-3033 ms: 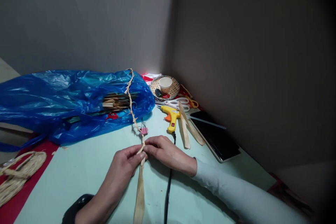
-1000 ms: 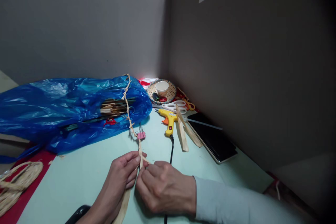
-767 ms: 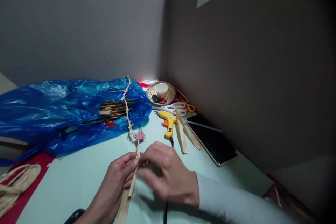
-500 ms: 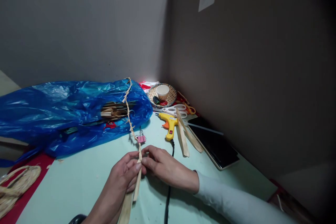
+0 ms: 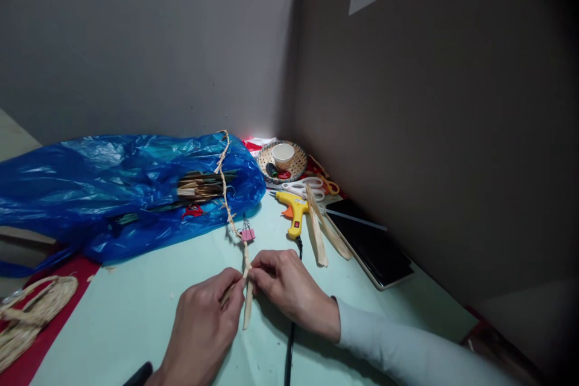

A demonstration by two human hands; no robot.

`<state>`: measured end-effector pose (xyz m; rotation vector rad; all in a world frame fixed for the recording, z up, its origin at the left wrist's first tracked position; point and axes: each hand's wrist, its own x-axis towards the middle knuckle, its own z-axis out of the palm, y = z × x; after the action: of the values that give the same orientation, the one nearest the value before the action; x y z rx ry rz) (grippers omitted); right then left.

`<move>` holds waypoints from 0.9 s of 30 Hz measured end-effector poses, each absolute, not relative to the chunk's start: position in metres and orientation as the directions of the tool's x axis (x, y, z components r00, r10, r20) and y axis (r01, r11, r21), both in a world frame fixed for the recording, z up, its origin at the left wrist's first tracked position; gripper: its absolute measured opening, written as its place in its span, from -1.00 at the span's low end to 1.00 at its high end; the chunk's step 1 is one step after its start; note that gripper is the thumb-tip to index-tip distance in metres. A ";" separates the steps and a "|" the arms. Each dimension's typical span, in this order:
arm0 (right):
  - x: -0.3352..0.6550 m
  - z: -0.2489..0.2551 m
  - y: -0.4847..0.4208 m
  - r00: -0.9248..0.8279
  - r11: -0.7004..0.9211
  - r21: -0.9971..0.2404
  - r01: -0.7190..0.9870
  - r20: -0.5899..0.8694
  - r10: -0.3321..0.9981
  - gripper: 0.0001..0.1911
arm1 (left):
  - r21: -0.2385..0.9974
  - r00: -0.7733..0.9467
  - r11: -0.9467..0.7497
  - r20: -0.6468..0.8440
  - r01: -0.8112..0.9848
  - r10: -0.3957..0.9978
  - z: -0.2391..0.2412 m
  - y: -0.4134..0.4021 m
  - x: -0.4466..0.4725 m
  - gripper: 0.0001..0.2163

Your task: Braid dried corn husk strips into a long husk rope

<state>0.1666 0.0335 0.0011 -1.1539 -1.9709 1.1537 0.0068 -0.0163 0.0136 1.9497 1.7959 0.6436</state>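
A thin braid of pale dried husk strips (image 5: pixel 225 193) runs from the blue bag toward me. A pink binder clip (image 5: pixel 247 235) grips it just beyond my hands. My left hand (image 5: pixel 205 313) is closed in a pinch on one strip at the braid's near end. Opposite it, my right hand (image 5: pixel 289 286) pinches the braid where the strips part, its fingertips close to the left ones. One loose strip end (image 5: pixel 247 307) hangs down between the hands over the pale green table. The exact crossing of the strips is partly hidden by my fingers.
Behind lies a blue plastic bag (image 5: pixel 136 187) with dried strips inside. A yellow glue gun (image 5: pixel 296 212), white-handled scissors (image 5: pixel 305 187), loose husk strips (image 5: pixel 318 235) and a black tablet (image 5: pixel 368 244) lie right. A woven basket (image 5: pixel 296 170) holds a white cup (image 5: pixel 283 155). Coiled braid (image 5: pixel 40 313) sits left.
My left hand has turned knuckles-up and now pinches a strip out to the left. My right hand has barely shifted. The view has moved slightly.
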 end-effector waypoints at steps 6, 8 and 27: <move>0.168 -0.002 0.034 -0.485 0.198 -0.944 0.265 0.047 0.873 -0.74 | 0.297 0.213 -0.358 0.427 0.885 0.879 0.006 -0.019 0.018 -0.74; 0.168 -0.002 0.034 -0.507 0.142 -0.963 0.227 0.007 0.862 -0.72 | 0.201 0.269 -0.406 0.486 0.892 0.831 -0.001 -0.020 0.021 -0.76; 0.172 -0.003 0.039 -0.613 -0.092 -0.995 0.050 -0.103 0.783 -0.80 | 0.940 0.230 0.339 -0.338 0.039 0.912 0.008 0.006 0.010 -0.74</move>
<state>0.1722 0.0392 -0.0027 -0.9115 -1.6452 1.7598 0.0097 0.0061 0.0081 1.0529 1.1798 0.7863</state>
